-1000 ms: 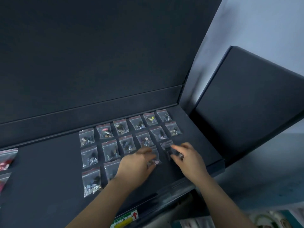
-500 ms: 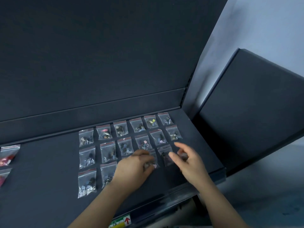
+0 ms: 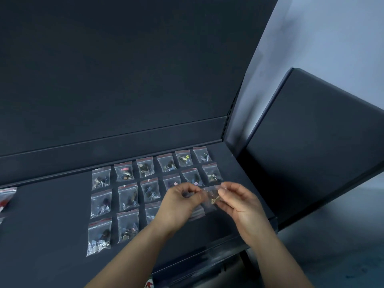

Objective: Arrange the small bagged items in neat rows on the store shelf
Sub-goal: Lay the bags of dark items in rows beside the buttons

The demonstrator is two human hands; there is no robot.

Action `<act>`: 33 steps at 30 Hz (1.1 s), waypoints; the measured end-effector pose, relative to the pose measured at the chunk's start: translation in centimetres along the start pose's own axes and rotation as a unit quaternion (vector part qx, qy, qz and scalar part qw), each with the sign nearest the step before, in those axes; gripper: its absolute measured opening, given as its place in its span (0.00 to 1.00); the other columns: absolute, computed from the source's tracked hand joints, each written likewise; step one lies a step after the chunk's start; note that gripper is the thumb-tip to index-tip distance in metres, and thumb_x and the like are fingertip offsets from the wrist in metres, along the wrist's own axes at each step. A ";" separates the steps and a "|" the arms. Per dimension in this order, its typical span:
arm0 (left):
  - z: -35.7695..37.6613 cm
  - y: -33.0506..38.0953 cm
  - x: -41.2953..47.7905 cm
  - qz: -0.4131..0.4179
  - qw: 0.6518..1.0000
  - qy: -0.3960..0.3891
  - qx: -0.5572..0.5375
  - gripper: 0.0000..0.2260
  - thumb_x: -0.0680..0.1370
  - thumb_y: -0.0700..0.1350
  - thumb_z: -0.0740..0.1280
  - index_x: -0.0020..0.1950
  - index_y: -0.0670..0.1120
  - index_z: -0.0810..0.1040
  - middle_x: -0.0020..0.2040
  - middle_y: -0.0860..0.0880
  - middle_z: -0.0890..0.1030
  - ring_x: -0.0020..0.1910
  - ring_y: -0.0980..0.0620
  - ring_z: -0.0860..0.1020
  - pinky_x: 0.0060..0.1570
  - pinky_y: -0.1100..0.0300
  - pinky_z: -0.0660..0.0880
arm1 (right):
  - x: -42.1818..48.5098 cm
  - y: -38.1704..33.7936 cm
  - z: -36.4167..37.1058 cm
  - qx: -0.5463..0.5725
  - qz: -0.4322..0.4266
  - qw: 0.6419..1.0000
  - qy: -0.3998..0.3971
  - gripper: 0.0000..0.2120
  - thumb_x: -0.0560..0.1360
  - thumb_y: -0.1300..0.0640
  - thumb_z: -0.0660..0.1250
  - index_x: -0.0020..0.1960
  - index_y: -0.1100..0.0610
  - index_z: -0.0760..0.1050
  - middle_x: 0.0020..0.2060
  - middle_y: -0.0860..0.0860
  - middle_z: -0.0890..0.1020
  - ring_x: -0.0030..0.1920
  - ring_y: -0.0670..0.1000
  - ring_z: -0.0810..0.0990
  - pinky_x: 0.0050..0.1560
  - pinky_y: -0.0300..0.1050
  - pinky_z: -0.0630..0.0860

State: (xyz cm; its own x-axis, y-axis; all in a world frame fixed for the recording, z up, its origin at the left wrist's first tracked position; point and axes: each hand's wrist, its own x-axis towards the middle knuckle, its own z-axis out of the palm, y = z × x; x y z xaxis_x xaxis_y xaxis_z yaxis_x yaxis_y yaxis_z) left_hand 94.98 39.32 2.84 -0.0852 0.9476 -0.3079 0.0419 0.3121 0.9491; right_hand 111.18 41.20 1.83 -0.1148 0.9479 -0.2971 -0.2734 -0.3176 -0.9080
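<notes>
Several small clear zip bags (image 3: 126, 197) with red seal strips lie in three rows on the dark shelf (image 3: 52, 215). Both hands hover above the front right part of the rows and hold one small clear bag (image 3: 211, 195) with a gold-coloured piece inside, lifted off the shelf. My left hand (image 3: 178, 204) pinches its left edge with curled fingers. My right hand (image 3: 239, 202) pinches its right edge between thumb and fingertips. Another bag (image 3: 197, 213) lies on the shelf under the hands, partly hidden.
More bags with red contents (image 3: 6, 197) lie at the far left edge of the shelf. A dark back panel (image 3: 124, 80) rises behind the rows. A second dark shelf (image 3: 315, 146) juts out at the right. The shelf's front lip (image 3: 207, 256) runs below my wrists.
Both hands have risen from the shelf surface and come together. A bag from the front row right end is now lifted and held between them.
</notes>
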 end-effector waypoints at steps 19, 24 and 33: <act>-0.8 1.2 1.4 0.004 0.994 -0.099 0.052 0.02 0.78 0.39 0.67 0.47 0.41 0.76 0.46 0.35 0.82 0.18 0.64 0.68 0.22 0.75 0.64 | 0.7 -0.6 -2.5 0.040 -0.029 0.994 0.095 0.08 0.73 0.69 0.68 0.48 0.58 0.75 0.38 0.52 0.80 0.38 0.49 0.80 0.45 0.45 0.78; -0.6 1.1 2.5 0.012 0.983 -0.165 0.075 0.02 0.78 0.41 0.68 0.48 0.44 0.78 0.40 0.46 0.81 0.30 0.61 0.77 0.33 0.68 0.73 | 1.1 0.4 -2.3 -0.142 0.009 0.990 -0.014 0.12 0.74 0.57 0.71 0.57 0.50 0.79 0.49 0.50 0.84 0.52 0.47 0.82 0.53 0.43 0.78; -0.9 -1.6 4.3 0.066 0.931 -0.008 0.360 0.07 0.73 0.51 0.72 0.50 0.55 0.80 0.48 0.56 0.81 0.41 0.58 0.79 0.45 0.62 0.77 | 4.0 2.6 -3.6 -0.349 -0.060 0.925 0.139 0.03 0.72 0.58 0.73 0.41 0.55 0.79 0.35 0.46 0.82 0.37 0.46 0.80 0.38 0.38 0.75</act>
State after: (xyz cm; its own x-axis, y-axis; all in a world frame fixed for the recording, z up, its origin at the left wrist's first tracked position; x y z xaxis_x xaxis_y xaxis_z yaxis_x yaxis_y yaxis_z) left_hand 93.67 42.82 0.10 -0.0168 0.9801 -0.1977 0.7074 0.1514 0.6904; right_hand 113.50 44.24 -2.80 0.1534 0.9753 -0.1589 0.4266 -0.2104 -0.8796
